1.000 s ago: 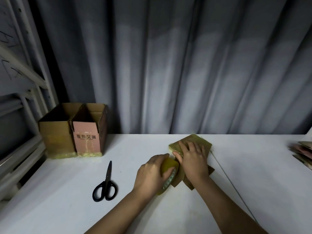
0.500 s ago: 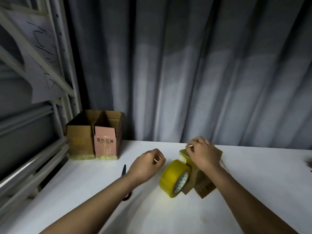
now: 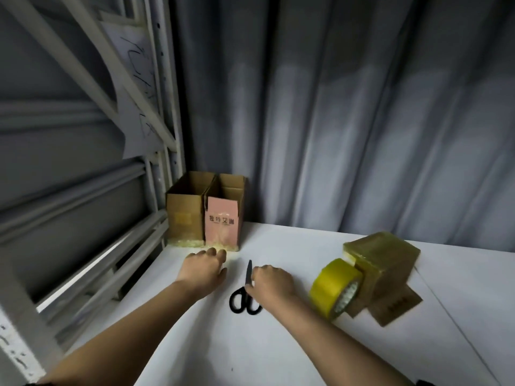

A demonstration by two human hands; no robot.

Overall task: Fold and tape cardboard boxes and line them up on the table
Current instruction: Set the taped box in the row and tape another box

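1. Black scissors (image 3: pixel 245 295) lie flat on the white bench (image 3: pixel 250 352), long axis running near to far, blades pointing away toward the curtain (image 3: pixel 348 121), handle loops toward the person.
2. Right hand (image 3: pixel 271 282) rests on the scissors at the pivot, its fingers (image 3: pixel 255 274) curled down against the blades; whether they actually clamp the tool cannot be told.
3. Left hand (image 3: pixel 204 270) lies palm-down on the bench just left of the scissors, fingers together and roughly straight, gripping nothing, tips just in front of the two boxes at the back.
4. Two open-topped boxes stand side by side, touching, at the far left corner: a brown box (image 3: pixel 185 215) against the metal rack (image 3: pixel 83 190) and a pink-faced box (image 3: pixel 224 221) to its right.
5. Right of the scissors, a taped cardboard box (image 3: pixel 387 263) lies on the bench, turned at an angle to the bench edge, open flaps toward the near right.
6. Yellow tape roll (image 3: pixel 333 285) stands on edge, touching that box's left side, its core facing the near right.
7. Bare bench lies open in the near foreground and along the curtain between the paired boxes and the taped box.
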